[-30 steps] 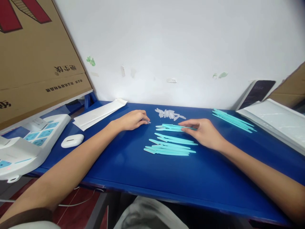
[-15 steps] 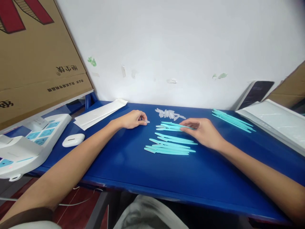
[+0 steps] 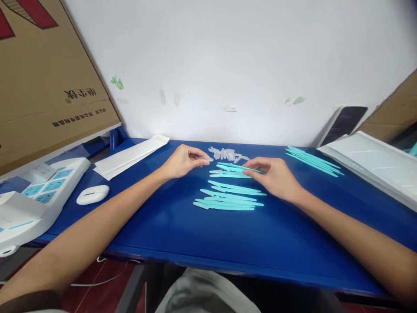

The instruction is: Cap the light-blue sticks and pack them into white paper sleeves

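Between the thumb and fingers of my left hand (image 3: 187, 161) is a small translucent cap (image 3: 210, 159), beside a pile of similar caps (image 3: 224, 154) near the wall. My right hand (image 3: 272, 176) pinches the right end of a turquoise stick with a blade-like tip (image 3: 233, 166); it lies over or just above other turquoise sticks (image 3: 228, 174). Nearer the front, several more turquoise sticks (image 3: 230, 203) lie roughly parallel on the blue table (image 3: 208, 239). Another bundle of turquoise sticks (image 3: 314, 161) rests at the right.
A white earbud case (image 3: 93, 194), a white power strip (image 3: 61, 184) and a flat white packet (image 3: 130, 157) are on the left. A large cardboard box (image 3: 55, 65) stands behind them. On the right are a white tray-like item (image 3: 374, 161) and a dark phone-like box (image 3: 345, 124).
My left hand has lifted slightly and moved right with the cap, toward the stick's tip. The stick in my right hand has risen slightly. The view has shifted a little.
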The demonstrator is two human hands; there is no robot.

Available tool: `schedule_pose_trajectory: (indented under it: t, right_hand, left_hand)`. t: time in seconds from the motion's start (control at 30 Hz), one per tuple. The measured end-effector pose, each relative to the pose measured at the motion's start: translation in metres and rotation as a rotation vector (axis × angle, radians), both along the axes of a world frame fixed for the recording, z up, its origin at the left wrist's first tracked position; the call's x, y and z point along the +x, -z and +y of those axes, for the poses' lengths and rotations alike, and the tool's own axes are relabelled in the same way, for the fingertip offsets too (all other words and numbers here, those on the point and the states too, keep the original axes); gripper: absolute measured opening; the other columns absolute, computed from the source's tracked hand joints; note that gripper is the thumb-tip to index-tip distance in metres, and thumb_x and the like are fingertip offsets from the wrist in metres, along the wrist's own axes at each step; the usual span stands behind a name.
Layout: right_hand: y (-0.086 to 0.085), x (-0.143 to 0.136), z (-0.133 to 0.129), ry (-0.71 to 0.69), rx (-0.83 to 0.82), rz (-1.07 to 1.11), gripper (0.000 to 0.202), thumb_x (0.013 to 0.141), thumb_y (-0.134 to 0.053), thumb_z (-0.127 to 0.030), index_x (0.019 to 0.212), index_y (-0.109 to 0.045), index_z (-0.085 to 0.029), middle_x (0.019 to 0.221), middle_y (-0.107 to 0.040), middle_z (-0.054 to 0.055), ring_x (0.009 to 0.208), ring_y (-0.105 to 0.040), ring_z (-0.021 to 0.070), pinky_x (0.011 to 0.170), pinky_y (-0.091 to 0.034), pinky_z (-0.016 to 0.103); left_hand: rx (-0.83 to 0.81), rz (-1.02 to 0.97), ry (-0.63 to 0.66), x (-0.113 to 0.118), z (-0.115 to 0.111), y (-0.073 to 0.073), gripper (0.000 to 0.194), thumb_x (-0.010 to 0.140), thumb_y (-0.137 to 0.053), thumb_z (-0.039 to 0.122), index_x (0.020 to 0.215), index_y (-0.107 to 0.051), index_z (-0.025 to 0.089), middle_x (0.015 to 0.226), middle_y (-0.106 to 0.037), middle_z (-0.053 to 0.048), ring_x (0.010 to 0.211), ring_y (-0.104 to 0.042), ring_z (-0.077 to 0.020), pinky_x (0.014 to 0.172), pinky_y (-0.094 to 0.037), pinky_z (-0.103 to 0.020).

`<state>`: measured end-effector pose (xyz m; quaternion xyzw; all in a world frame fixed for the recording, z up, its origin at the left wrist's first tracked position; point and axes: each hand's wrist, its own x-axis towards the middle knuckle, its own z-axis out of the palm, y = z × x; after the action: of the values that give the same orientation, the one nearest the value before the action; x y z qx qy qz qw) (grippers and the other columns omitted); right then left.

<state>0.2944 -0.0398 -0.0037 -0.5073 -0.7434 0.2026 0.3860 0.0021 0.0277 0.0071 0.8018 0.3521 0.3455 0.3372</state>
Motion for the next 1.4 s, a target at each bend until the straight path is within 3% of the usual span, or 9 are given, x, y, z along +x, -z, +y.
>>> schedule_pose_trajectory:
  t: [0.23,0.37,0.6,0.7,0.9,1.1,1.27,1.4]
  right_hand:
    - [0.001,0.000,-0.001,-0.015,0.014,0.018,0.023,0.083,-0.071,-0.042,0.088,-0.076,-0.020,0.092,-0.079,0.006,0.088,-0.073,0.0255,0.087,-0.057,0.042]
    - [0.000,0.000,-0.002,-0.017,0.023,0.043,0.021,0.083,-0.071,-0.040,0.089,-0.076,-0.020,0.092,-0.079,0.006,0.089,-0.073,0.0255,0.086,-0.058,0.041]
    - [0.001,0.001,-0.001,-0.037,0.037,0.057,0.021,0.084,-0.071,-0.039,0.090,-0.076,-0.019,0.093,-0.078,0.007,0.089,-0.073,0.0255,0.087,-0.058,0.041]
    - [0.001,0.000,-0.001,-0.050,0.048,0.066,0.022,0.084,-0.071,-0.039,0.090,-0.076,-0.019,0.092,-0.078,0.007,0.088,-0.073,0.0251,0.086,-0.058,0.040]
    - [0.001,-0.001,-0.001,-0.045,0.042,0.064,0.022,0.083,-0.072,-0.040,0.090,-0.076,-0.020,0.092,-0.078,0.007,0.087,-0.073,0.0244,0.085,-0.059,0.040]
    - [0.002,0.001,-0.001,-0.031,0.031,0.072,0.025,0.083,-0.072,-0.043,0.090,-0.076,-0.019,0.092,-0.078,0.007,0.087,-0.072,0.0249,0.085,-0.057,0.041]
    - [-0.002,-0.002,-0.001,0.010,0.002,0.093,0.023,0.080,-0.074,-0.041,0.086,-0.076,-0.019,0.091,-0.077,0.008,0.084,-0.071,0.0249,0.080,-0.056,0.040]
    - [-0.005,-0.003,-0.001,0.003,-0.081,0.183,0.030,0.075,-0.078,-0.046,0.085,-0.076,-0.018,0.081,-0.075,0.007,0.067,-0.068,0.0198,0.067,-0.055,0.035]
  left_hand:
    - [0.058,0.079,-0.005,0.000,0.003,0.008,0.034,0.090,-0.067,0.046,0.098,-0.076,0.013,0.083,-0.073,-0.006,0.062,-0.061,-0.0121,0.059,-0.048,-0.024]
    - [0.138,0.141,0.004,0.001,-0.002,0.003,0.042,0.098,-0.053,0.048,0.090,-0.075,0.013,0.074,-0.067,-0.004,0.060,-0.054,-0.0110,0.057,-0.041,-0.023]
    - [0.213,0.171,-0.041,0.003,-0.008,-0.004,0.048,0.101,-0.046,0.050,0.080,-0.069,0.014,0.062,-0.055,0.002,0.054,-0.043,-0.0097,0.055,-0.033,-0.022]
    - [0.177,0.119,-0.024,0.004,-0.005,-0.002,0.047,0.100,-0.048,0.052,0.086,-0.072,0.013,0.061,-0.053,0.002,0.055,-0.046,-0.0098,0.055,-0.036,-0.022]
    - [0.077,-0.025,0.010,0.003,0.002,0.006,0.041,0.092,-0.064,0.050,0.103,-0.075,0.012,0.077,-0.067,-0.004,0.058,-0.055,-0.0100,0.058,-0.047,-0.023]
    - [0.040,-0.003,0.049,0.001,0.001,0.007,0.036,0.093,-0.064,0.041,0.109,-0.074,0.011,0.079,-0.070,-0.005,0.063,-0.062,-0.0116,0.062,-0.054,-0.024]
    - [-0.025,0.059,0.081,0.002,-0.004,0.005,0.035,0.099,-0.055,0.043,0.097,-0.071,0.012,0.069,-0.066,-0.003,0.056,-0.061,-0.0096,0.053,-0.050,-0.019]
    - [-0.014,0.059,0.091,0.003,-0.007,0.004,0.035,0.101,-0.052,0.042,0.091,-0.068,0.013,0.068,-0.065,-0.002,0.055,-0.060,-0.0082,0.053,-0.048,-0.017]
